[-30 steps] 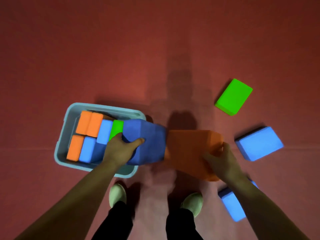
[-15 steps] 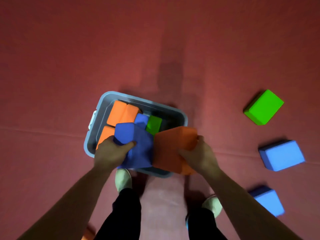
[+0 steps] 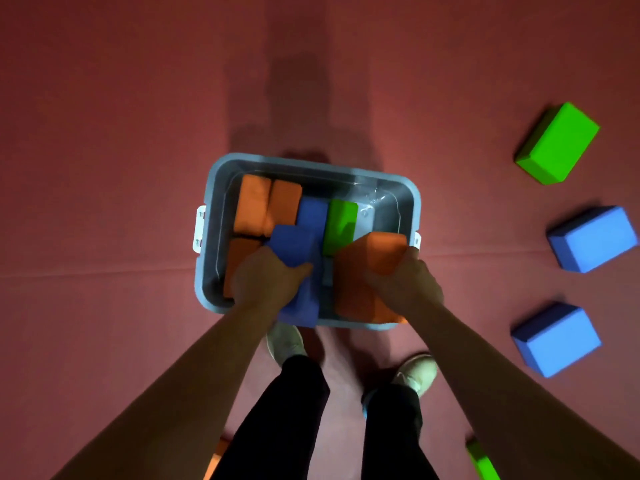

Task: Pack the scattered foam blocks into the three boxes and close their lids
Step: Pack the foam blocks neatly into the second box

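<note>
A grey-blue open box (image 3: 398,188) sits on the red floor just ahead of my feet. Inside it stand orange blocks (image 3: 266,206), a blue block (image 3: 313,211) and a green block (image 3: 341,223), packed toward its left side. My left hand (image 3: 266,278) grips a dark blue block (image 3: 298,244) at the box's near middle, partly inside. My right hand (image 3: 405,282) grips an orange block (image 3: 363,268) at the box's near right corner, also partly inside. No lid is in view.
Loose on the floor to the right lie a green block (image 3: 557,143) and two blue blocks (image 3: 594,239) (image 3: 557,339). Another green block (image 3: 481,460) and an orange piece (image 3: 216,459) show at the bottom edge. My two shoes (image 3: 285,341) (image 3: 417,372) stand just behind the box.
Both hands have carried their blocks from beside the box to over and into it. The view has shifted, so the box now sits centred.
</note>
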